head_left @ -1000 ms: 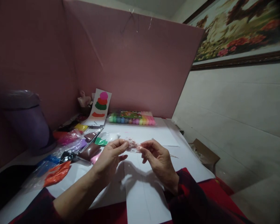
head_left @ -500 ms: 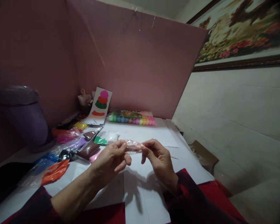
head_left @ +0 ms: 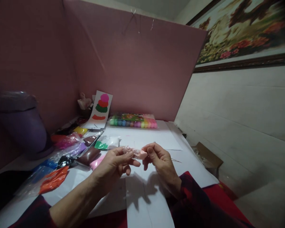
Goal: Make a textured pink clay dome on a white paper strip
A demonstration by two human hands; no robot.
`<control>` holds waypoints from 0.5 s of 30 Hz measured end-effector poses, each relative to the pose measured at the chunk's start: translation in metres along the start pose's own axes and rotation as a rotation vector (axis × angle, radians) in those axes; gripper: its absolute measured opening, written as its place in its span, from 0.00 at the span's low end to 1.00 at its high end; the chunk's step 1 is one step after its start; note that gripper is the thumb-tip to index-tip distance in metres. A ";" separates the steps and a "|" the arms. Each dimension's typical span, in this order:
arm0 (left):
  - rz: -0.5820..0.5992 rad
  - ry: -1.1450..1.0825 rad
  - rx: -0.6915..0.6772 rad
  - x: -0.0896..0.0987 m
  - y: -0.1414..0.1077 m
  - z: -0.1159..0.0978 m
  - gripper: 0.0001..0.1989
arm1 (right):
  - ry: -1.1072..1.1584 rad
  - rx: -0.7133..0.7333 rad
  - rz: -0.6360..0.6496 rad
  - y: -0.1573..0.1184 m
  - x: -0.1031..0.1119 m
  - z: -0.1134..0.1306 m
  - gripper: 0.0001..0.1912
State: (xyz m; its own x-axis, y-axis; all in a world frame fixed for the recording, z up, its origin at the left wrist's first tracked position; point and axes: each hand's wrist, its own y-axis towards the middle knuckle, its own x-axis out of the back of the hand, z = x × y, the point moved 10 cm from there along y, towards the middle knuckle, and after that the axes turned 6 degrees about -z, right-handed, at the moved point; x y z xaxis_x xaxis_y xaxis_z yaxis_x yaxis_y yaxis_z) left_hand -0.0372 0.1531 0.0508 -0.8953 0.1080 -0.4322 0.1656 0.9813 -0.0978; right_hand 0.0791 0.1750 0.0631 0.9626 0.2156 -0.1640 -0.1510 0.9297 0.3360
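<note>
My left hand (head_left: 112, 163) is closed on a crumpled clear plastic bag (head_left: 128, 150), held above the white paper. Pale pink modelling clay (head_left: 142, 154) bulges from the bag's right end. My right hand (head_left: 161, 161) pinches the clay's right edge between thumb and fingers. Left of my left hand lie clay packets: a pink one (head_left: 97, 162), a brown one (head_left: 89, 155), a green one (head_left: 101, 145) and an orange one (head_left: 54, 180). A white packet (head_left: 114, 142) sits just beyond my fingers.
At the back, a long pack of coloured clay (head_left: 133, 122) lies before the pink partition (head_left: 133, 69). A card with painted shapes (head_left: 101, 109) leans left of it. A purple bin (head_left: 26, 129) stands at far left. Thin sticks (head_left: 176, 160) lie right of my right hand.
The bag has been gathered back toward my left hand, and pink clay now shows at its right end. My right fingers have shifted onto the clay. The view has moved slightly.
</note>
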 end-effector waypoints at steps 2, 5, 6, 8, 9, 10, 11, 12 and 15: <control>-0.010 -0.020 -0.014 0.002 0.000 -0.002 0.06 | 0.032 -0.078 0.009 0.001 -0.001 -0.009 0.14; -0.020 -0.061 0.007 0.002 0.001 0.001 0.06 | 0.042 -0.098 0.098 0.000 -0.013 -0.012 0.16; -0.018 -0.075 0.028 0.002 0.000 0.004 0.06 | 0.038 -0.076 0.134 -0.001 -0.017 -0.010 0.16; -0.013 -0.098 0.075 0.001 0.000 0.010 0.08 | 0.025 -0.016 0.175 -0.003 -0.023 -0.005 0.16; -0.010 -0.111 0.093 0.000 0.000 0.013 0.07 | 0.012 0.011 0.176 -0.005 -0.023 -0.002 0.15; -0.007 -0.122 0.108 -0.001 -0.001 0.015 0.07 | -0.005 0.031 0.167 -0.006 -0.022 -0.001 0.15; -0.002 -0.128 0.118 -0.002 -0.001 0.017 0.06 | -0.026 0.047 0.156 -0.007 -0.021 0.001 0.14; 0.000 -0.130 0.126 -0.003 -0.002 0.018 0.05 | -0.052 0.065 0.151 -0.008 -0.020 0.002 0.14; -0.017 -0.131 0.140 -0.002 -0.003 0.019 0.05 | -0.193 0.164 0.167 -0.011 -0.018 0.010 0.12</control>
State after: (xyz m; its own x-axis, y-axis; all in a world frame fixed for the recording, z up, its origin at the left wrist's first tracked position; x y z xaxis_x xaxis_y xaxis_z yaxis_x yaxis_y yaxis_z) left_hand -0.0278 0.1469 0.0355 -0.8382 0.0610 -0.5419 0.2149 0.9503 -0.2254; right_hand 0.0658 0.1578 0.0719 0.9550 0.2858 0.0799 -0.2871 0.8221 0.4917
